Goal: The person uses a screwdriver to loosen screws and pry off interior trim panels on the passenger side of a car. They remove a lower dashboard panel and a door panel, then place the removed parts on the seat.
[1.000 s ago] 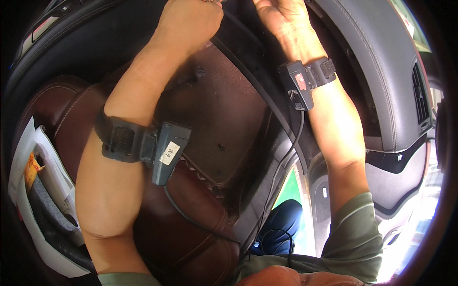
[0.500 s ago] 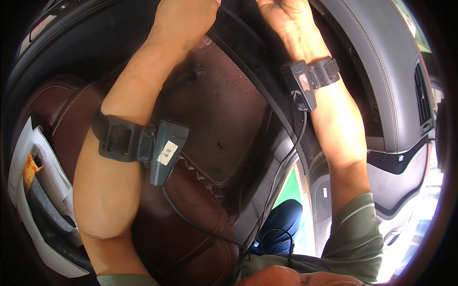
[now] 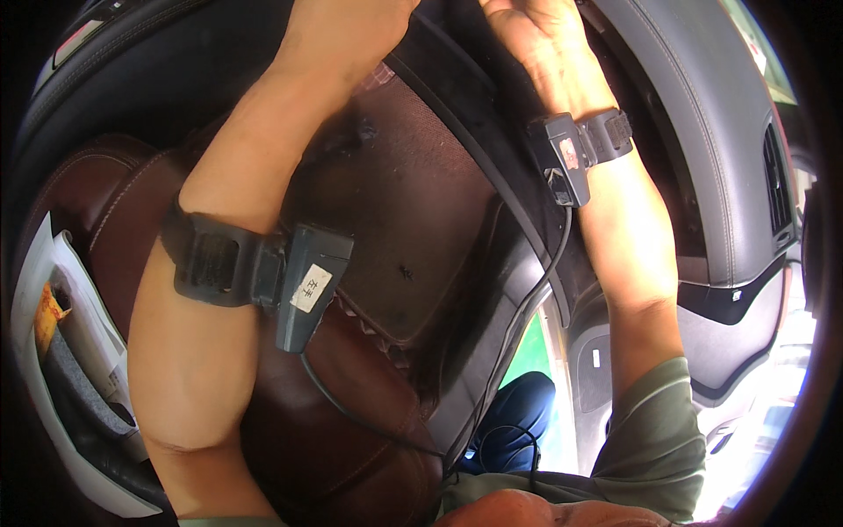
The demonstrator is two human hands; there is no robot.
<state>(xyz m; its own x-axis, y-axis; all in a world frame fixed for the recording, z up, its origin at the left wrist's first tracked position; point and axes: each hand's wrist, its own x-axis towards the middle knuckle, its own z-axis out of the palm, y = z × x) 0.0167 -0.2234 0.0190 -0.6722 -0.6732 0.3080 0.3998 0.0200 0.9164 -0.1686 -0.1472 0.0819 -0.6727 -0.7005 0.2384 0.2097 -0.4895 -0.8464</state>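
While near the left hand (image 3: 362,33), brown mat (image 3: 408,198) in footwell (image 3: 468,290).

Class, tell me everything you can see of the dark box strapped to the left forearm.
The dark grey box looks like hard plastic, tapering toward its lower end. A whitish label with dark marks sits on its face. A black mount joins it to a wide black strap around the left forearm, holding the box, slightly tilted, on the forearm's right side. A thin dark cable leaves its lower end.
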